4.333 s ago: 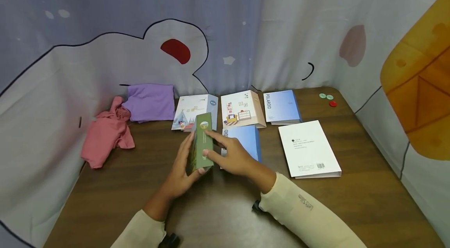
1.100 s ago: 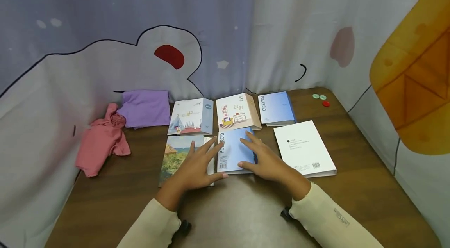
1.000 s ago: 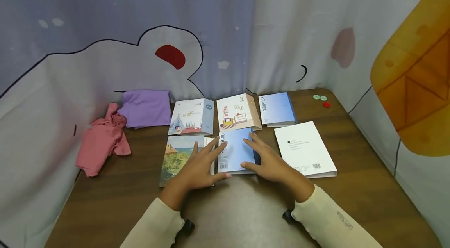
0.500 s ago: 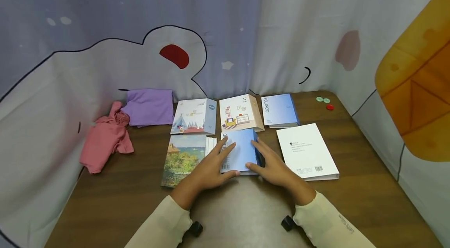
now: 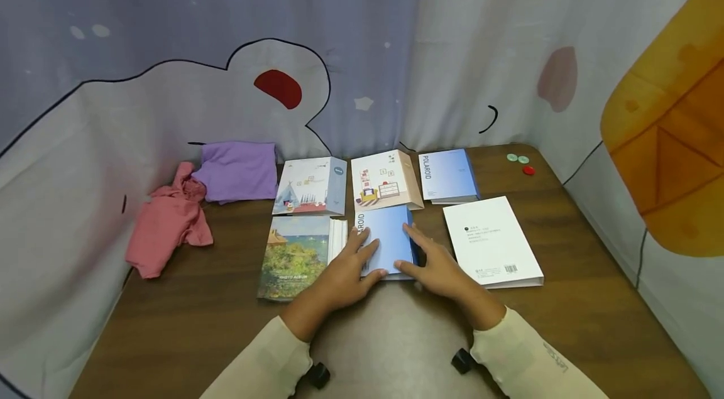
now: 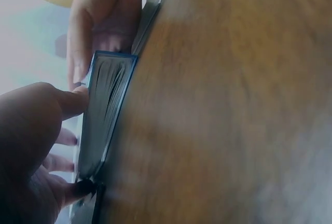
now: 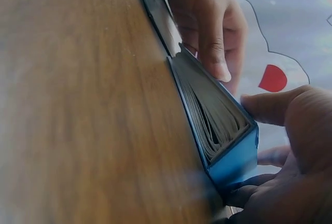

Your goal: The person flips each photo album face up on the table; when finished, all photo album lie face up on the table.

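Note:
A blue photo album [image 5: 390,234] lettered POLAROID lies flat at the table's middle. My left hand [image 5: 362,256] lies over its left side, fingers on the cover and thumb at the near edge. My right hand [image 5: 413,252] holds its right side the same way. In the left wrist view the thumb [image 6: 72,102] presses the album's [image 6: 106,105] page edge. In the right wrist view my fingers [image 7: 249,193] curl under the blue spine [image 7: 233,162], thumb on top. A landscape album [image 5: 294,248] lies just left, untouched.
Behind stand a tent-picture album [image 5: 311,185], a room-picture album [image 5: 384,180] and another blue album [image 5: 448,174]. A white book [image 5: 492,239] lies to the right. Purple cloth [image 5: 240,161] and pink cloth [image 5: 170,220] sit far left, small buttons [image 5: 523,161] far right. Curtains enclose the table [image 5: 565,298].
The landscape album, held upright earlier, now lies flat. My left hand has slid off it onto the blue album, and both hands have closed in on the blue album's sides.

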`<action>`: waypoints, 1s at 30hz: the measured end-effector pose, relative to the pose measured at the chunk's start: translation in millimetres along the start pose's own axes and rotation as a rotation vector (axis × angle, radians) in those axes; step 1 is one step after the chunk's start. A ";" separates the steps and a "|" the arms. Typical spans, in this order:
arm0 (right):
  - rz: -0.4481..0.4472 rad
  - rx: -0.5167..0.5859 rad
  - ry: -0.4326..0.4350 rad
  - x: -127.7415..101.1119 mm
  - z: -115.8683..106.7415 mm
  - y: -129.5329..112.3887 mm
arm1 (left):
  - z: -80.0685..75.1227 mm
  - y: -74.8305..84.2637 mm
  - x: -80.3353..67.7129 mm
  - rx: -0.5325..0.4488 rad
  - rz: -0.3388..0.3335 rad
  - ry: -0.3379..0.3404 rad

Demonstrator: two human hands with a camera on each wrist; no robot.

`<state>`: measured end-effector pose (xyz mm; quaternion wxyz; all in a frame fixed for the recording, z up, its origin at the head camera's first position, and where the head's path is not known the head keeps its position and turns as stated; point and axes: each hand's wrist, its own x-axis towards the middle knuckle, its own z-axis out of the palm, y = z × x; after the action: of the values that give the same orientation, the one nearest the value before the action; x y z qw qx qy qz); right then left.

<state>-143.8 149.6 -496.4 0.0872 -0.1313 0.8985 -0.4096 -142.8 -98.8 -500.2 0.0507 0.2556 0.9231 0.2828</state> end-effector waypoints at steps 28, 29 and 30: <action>-0.162 0.028 0.169 -21.6 -30.5 -44.0 | 1.1 16.0 13.6 -0.139 0.121 0.071; -0.163 0.028 0.169 -22.1 -30.8 -46.1 | 0.6 16.0 14.5 -0.143 0.127 0.071; -0.164 0.034 0.168 -22.4 -30.8 -47.8 | -0.1 15.7 15.2 -0.155 0.133 0.070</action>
<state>-122.7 148.3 -439.0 -0.0201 -0.1679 0.8818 -0.4403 -149.0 -80.1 -490.7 0.0190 0.3015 0.8807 0.3647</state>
